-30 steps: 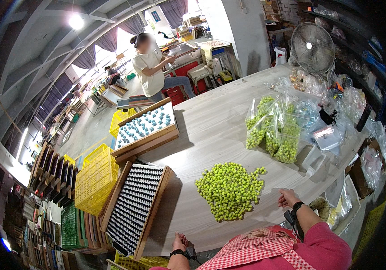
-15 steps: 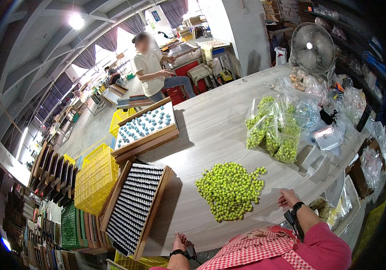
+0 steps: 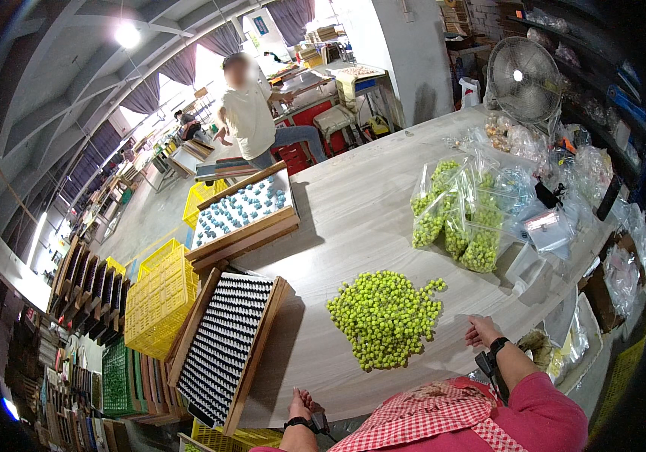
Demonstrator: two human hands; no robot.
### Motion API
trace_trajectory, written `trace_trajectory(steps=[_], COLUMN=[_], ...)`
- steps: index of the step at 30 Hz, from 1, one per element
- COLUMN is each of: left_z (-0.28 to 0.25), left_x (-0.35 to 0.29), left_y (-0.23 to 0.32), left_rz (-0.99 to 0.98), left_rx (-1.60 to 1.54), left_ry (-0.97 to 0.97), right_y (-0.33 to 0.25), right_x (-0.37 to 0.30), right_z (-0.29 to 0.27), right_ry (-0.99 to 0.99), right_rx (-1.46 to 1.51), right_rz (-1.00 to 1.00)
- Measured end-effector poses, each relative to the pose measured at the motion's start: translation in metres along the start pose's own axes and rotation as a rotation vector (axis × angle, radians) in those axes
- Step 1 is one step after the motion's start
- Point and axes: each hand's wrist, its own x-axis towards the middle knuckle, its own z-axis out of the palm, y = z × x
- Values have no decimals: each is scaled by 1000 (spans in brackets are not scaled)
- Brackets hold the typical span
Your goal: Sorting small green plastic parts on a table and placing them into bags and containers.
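Observation:
A heap of small round yellow-green beads (image 3: 383, 320) lies loose on the pale wood-grain table (image 3: 323, 218) in front of me. My right hand (image 3: 483, 331) rests on the tabletop to the right of the heap, its fingers loosely bent and apart, holding nothing. Near the table's front edge is my left hand (image 3: 301, 404), also with nothing in it and its fingers loosely apart. Just left of that hand stands a wooden-framed tray (image 3: 226, 339) lined with rows of black and white strips. Neither hand touches the beads.
Clear bags of green beads (image 3: 462, 218) stand at the back right, beside crumpled plastic bags (image 3: 523, 188) and a fan (image 3: 524, 80). A wooden tray with small blue pieces (image 3: 244, 215) sits at the far left. Yellow crates (image 3: 159, 301) flank the table. Another person (image 3: 247, 120) sits beyond it.
The other person beyond the table has turned and shifted an arm toward the left. My hands, the beads and the trays have stayed in place.

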Motion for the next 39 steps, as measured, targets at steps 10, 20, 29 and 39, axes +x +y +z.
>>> trace_trajectory(steps=[10,20,29,39], left_z=[-4,-7,28,1], left_x=[-3,4,-115,-30], left_y=[1,6,5,36], left_rz=[-18,-15,111,149], left_rx=[-2,13,225,268], left_ry=[-32,-172,-217,-440], right_y=[0,2,29,46], right_x=[0,3,15,-102], right_z=[2,-3,-2,-9], right_ry=[-23,-26,-123,-44], right_rx=[-28,-29,90,259], right_rz=[23,-19,-15,-226])
